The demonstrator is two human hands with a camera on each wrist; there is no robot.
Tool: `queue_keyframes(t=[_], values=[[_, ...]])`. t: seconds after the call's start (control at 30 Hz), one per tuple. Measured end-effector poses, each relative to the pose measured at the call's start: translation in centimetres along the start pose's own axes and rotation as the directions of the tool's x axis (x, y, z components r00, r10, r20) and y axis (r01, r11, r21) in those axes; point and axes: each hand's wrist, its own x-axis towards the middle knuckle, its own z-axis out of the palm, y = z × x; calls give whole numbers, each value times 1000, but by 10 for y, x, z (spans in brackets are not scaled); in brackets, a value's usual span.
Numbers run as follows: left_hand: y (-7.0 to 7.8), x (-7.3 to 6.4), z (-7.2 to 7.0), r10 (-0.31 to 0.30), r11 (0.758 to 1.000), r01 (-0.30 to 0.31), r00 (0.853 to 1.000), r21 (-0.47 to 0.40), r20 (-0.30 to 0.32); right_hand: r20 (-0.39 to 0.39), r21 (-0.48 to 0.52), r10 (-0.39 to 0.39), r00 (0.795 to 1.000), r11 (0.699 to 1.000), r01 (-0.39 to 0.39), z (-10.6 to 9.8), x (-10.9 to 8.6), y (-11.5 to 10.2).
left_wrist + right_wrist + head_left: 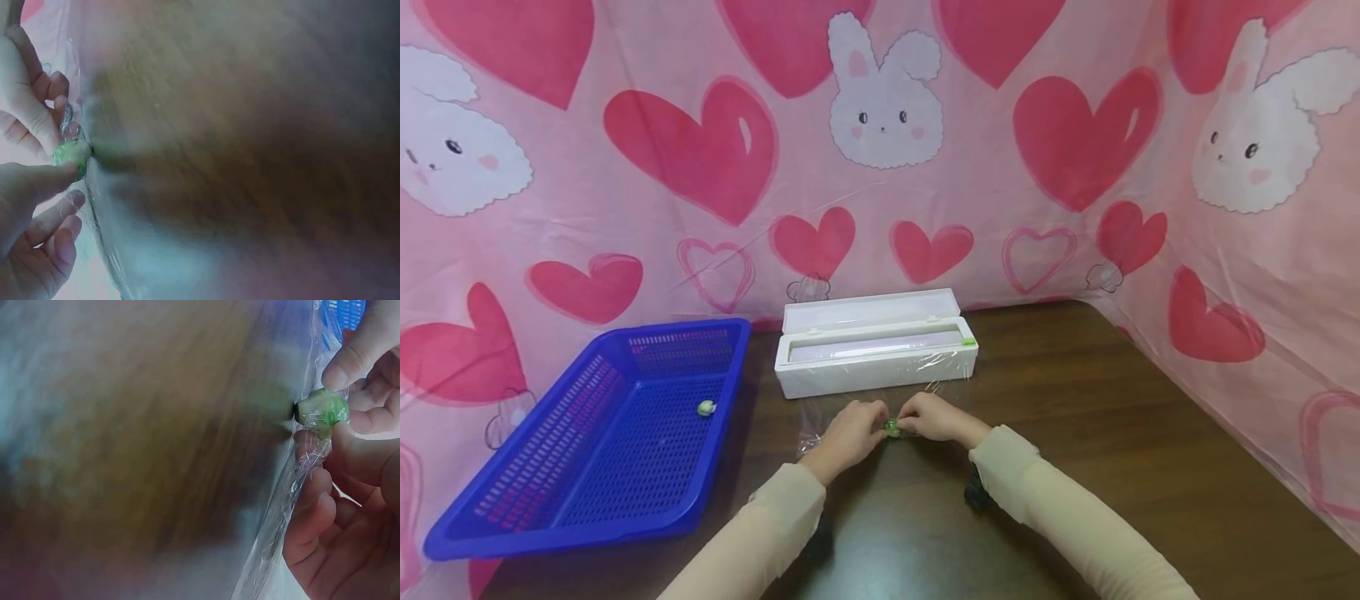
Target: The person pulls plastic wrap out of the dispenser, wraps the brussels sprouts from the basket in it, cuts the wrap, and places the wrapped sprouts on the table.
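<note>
a small green piece (892, 428), pale toward one end, was held just above the desk (1097, 433), between the two hands and in front of the white box. clear film (265, 550) lay over the piece in gleaming creases; in both wrist views its edge ran on past the fingers as a thin, shiny fold. the left hand (853, 429) had its thumb and fingers clamped on the piece. the right hand (934, 417) met it from the opposite side, its thumb and fingers pinched together on film at the piece's edge. the two hands were close together, and both forearms wore pale sleeves (1052, 508). behind them stood the white box (876, 377), its lid (872, 312) raised along the rear, with a bright green tab (969, 342) at the right end; film glinted across the right part of its front. to the left, well apart from the hands, stood a blue basket (625, 454) with slotted walls and floor; a second green-and-white piece (706, 407) lay in it by the right wall. a pink cloth (865, 196) printed with hearts and white rabbits formed the backdrop.
</note>
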Motion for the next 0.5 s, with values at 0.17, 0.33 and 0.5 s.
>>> queue_keyframes(t=[0.17,0.33,0.5], values=[[1,1,2,13,1000,-12,999,13,-43,-35,31,21,999,999,-20,1,1,0],[-1,3,3,24,999,-22,998,34,-60,-59,23,-18,998,1000,20,0,0,1],[-5,6,4,21,997,-16,997,69,-74,-15,4,-35,999,999,35,-1,0,2]])
